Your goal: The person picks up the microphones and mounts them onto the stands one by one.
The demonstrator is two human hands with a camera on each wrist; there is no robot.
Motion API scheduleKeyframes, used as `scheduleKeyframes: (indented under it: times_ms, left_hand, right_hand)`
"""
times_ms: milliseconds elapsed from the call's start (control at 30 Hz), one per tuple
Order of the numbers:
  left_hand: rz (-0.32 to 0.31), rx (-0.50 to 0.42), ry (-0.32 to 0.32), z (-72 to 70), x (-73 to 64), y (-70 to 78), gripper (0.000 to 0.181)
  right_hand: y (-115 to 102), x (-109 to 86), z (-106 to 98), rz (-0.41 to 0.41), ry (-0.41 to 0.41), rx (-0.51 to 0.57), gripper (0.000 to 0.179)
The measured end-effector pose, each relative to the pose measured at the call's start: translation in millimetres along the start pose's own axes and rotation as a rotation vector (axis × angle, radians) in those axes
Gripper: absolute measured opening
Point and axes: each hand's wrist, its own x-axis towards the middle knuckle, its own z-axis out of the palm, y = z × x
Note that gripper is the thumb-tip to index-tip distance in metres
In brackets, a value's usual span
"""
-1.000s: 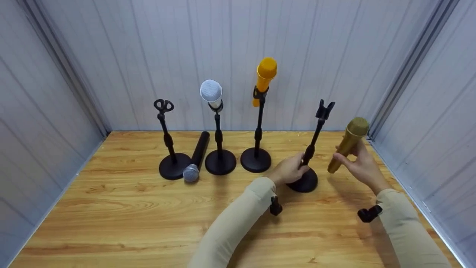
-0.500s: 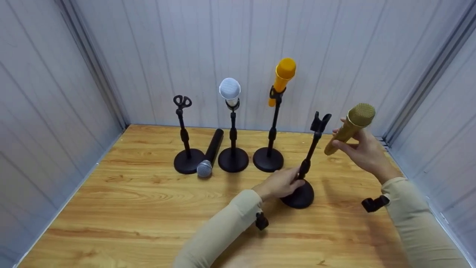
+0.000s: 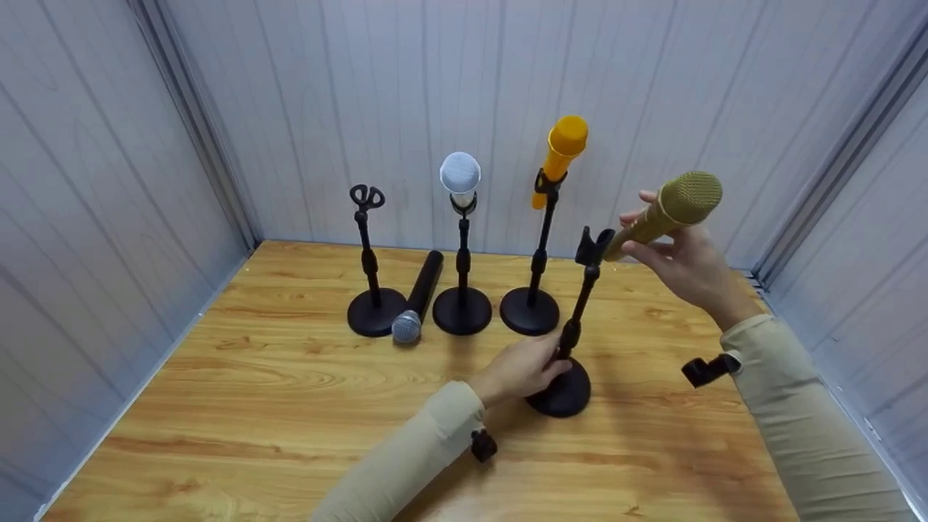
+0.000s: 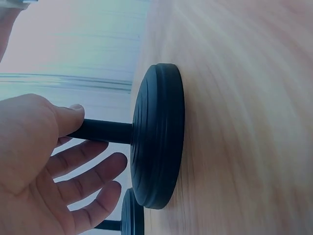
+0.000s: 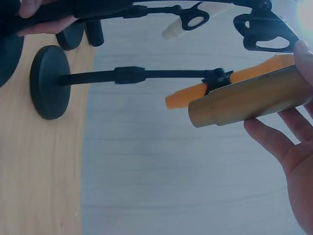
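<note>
My left hand point(image 3: 523, 368) pinches the lower pole of a black desktop microphone stand point(image 3: 580, 308). In the left wrist view, thumb and forefinger hold that pole point(image 4: 105, 131) just above the round base point(image 4: 159, 137), the other fingers loosely bent. A gold microphone point(image 3: 670, 210) is gripped in my right hand point(image 3: 692, 272), raised and tilted, mesh head up and to the right. Its lower end overlaps the stand's clip point(image 3: 594, 246) in the head view. From the right wrist, the gold handle point(image 5: 244, 100) lies below the two-pronged clip point(image 5: 266, 36), fingers and thumb around it.
Behind stand a white microphone point(image 3: 460, 174) and a yellow microphone point(image 3: 567, 138), each clipped on a black stand. Further left, a stand with a bare clip point(image 3: 367, 196) has a black microphone point(image 3: 424, 286) lying beside its base. Panel walls point(image 3: 391, 94) enclose the wooden table point(image 3: 290, 406).
My left hand has drawn the stand nearer and leftward. The gold microphone has risen in my right hand, tipped over further and come close to the stand's clip. The head view has shifted.
</note>
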Motion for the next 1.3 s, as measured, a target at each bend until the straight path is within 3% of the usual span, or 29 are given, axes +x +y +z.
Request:
scheduleKeyframes:
  times_ms: [300,467,600,700,900,1133,1200,1300]
  left_hand:
    - [-0.026,-0.025,0.046,-18.4,-26.9,-14.2,0.011]
    - [-0.041,-0.05,0.131,-29.2,-31.0,-20.5,0.024]
    - [0.047,-0.046,0.173,-35.2,-25.0,-18.8,0.034]
    - [0.087,-0.056,0.159,-36.4,-20.8,-18.6,0.028]
    - [0.016,-0.127,0.092,-41.9,-21.5,-22.8,0.022]
    - [0.021,-0.148,0.038,-46.7,-19.5,-25.3,0.019]
    - [0.022,-0.145,0.03,-47.7,-19.0,-25.9,0.017]
    - [0.024,-0.132,0.031,-48.8,-18.5,-26.1,0.017]
  right_hand:
    - [-19,38.1,23,-0.112,-0.061,0.044,0.062]
    - [-26,57.4,40,-0.121,-0.096,0.076,0.057]
    - [-27,68.0,53,-0.115,-0.119,0.097,0.055]
    - [-26,68.4,62,-0.115,-0.153,0.09,0.055]
    - [-20,69.7,77,-0.065,-0.185,0.106,0.043]
    - [-11,69.2,84,0.04,-0.217,0.124,0.076]
    - [-14,68.6,86,0.076,-0.207,0.134,0.079]
    - [-27,68.1,90,0.089,-0.18,0.134,0.068]
